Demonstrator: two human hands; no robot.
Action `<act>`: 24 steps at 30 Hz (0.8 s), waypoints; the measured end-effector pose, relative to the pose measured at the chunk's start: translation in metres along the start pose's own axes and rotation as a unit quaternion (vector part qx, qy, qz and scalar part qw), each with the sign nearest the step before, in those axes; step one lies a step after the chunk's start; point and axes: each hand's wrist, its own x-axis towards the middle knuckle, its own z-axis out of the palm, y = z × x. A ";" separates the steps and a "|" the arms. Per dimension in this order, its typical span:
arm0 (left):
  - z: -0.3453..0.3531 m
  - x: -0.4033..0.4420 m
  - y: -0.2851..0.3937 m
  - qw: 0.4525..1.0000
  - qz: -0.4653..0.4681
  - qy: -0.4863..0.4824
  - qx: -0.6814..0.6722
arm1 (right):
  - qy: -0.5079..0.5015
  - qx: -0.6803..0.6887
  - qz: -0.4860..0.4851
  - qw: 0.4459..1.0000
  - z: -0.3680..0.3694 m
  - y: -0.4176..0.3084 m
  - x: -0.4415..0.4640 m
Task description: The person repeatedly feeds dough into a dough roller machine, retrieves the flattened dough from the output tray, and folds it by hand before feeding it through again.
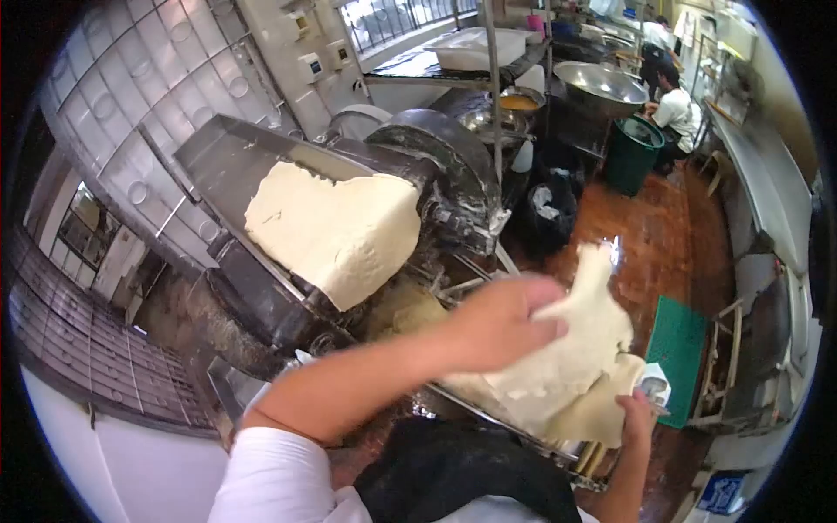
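Note:
A ragged sheet of pale dough (567, 357) hangs between my two hands over a metal tray at the front of the machine. My left hand (506, 322), slightly blurred, has its fingers closed on the upper part of this sheet. At the sheet's lower right edge, my right hand (636, 418) grips a fold of it. A second, thick slab of dough (336, 227) lies on the sloping metal chute (227, 152) of the machine (436, 148), left of my hands and touched by neither. More dough shows under my left forearm, partly hidden.
Behind the machine stand a rack with a white tub (479, 48) and a large steel bowl (602, 83). A green bin (634, 157) is beside a crouching person (676, 113); another person stands farther back. A green mat (676, 357) lies on the floor at right.

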 end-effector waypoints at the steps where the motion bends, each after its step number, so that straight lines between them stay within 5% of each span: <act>1: -0.028 -0.004 0.025 0.999 0.015 0.001 0.031 | -0.029 0.037 -0.024 0.999 0.008 -0.026 -0.013; 6: -0.164 -0.006 0.081 0.961 -0.016 0.168 0.218 | -0.148 0.227 -0.128 0.954 0.057 -0.145 -0.075; 11: -0.296 -0.029 0.085 0.929 0.010 0.326 0.177 | -0.238 0.243 -0.143 0.930 0.090 -0.209 -0.092; 14: -0.376 -0.053 0.070 0.881 -0.037 0.393 0.261 | -0.270 0.234 -0.173 0.918 0.148 -0.250 -0.107; 18: -0.511 -0.089 0.005 0.806 -0.077 0.454 0.372 | -0.329 0.178 -0.209 0.904 0.236 -0.298 -0.117; 20: -0.554 -0.112 -0.030 0.732 -0.102 0.515 0.434 | -0.255 0.142 -0.232 0.928 0.285 -0.301 -0.114; 22: -0.584 -0.132 -0.075 0.698 -0.172 0.585 0.376 | -0.275 0.128 -0.159 0.940 0.320 -0.293 -0.104; 24: -0.607 -0.150 -0.137 0.593 -0.220 0.606 0.482 | -0.244 0.122 -0.102 0.956 0.370 -0.270 -0.095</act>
